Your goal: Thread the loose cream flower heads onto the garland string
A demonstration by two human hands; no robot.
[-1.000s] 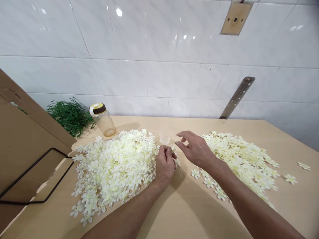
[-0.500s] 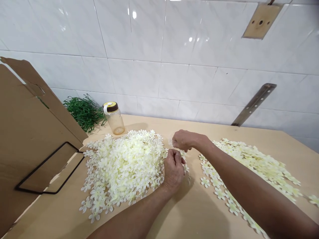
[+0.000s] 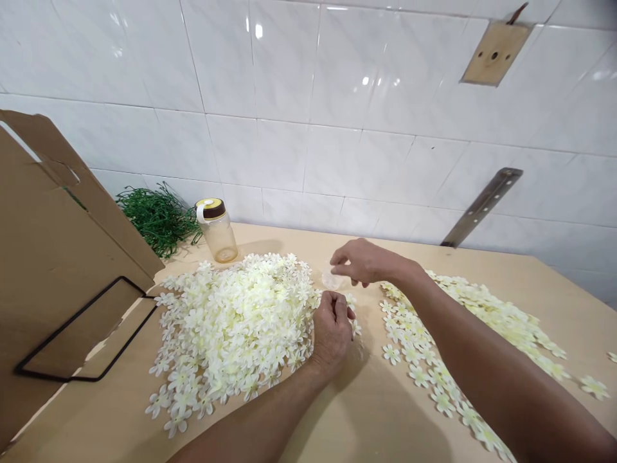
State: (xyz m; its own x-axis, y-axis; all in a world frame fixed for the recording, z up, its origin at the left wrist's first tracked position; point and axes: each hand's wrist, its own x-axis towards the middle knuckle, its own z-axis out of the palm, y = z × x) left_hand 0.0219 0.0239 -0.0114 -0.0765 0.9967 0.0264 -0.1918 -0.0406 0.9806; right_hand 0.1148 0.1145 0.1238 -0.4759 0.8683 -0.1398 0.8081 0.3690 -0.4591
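Note:
A large heap of white artificial flower petals (image 3: 245, 321) lies left of centre on the table. My left hand (image 3: 331, 326) rests at the heap's right edge, fingers curled and pressed together; what they hold is hidden. A few white petals (image 3: 355, 325) show just beyond its fingertips. My right hand (image 3: 362, 262) hovers a little further back, thumb and forefinger apart with nothing visible between them. Under its fingertips is a small clear plastic piece (image 3: 331, 279), hard to make out against the table. To the right, yellowish-white petals (image 3: 486, 308) spread partly behind my right forearm.
A cardboard box (image 3: 62, 257) stands at the left with a black wire frame (image 3: 91, 334) against it. Behind the heap are green artificial stems (image 3: 157, 218) and a clear bottle (image 3: 219, 235) with a brown-yellow lid. A metal bracket (image 3: 482, 207) leans on the tiled wall (image 3: 289, 154).
My right hand has risen slightly off the clear plastic piece, and its fingers have opened from a closed grip. My left hand stays in nearly the same place. The view has shifted slightly.

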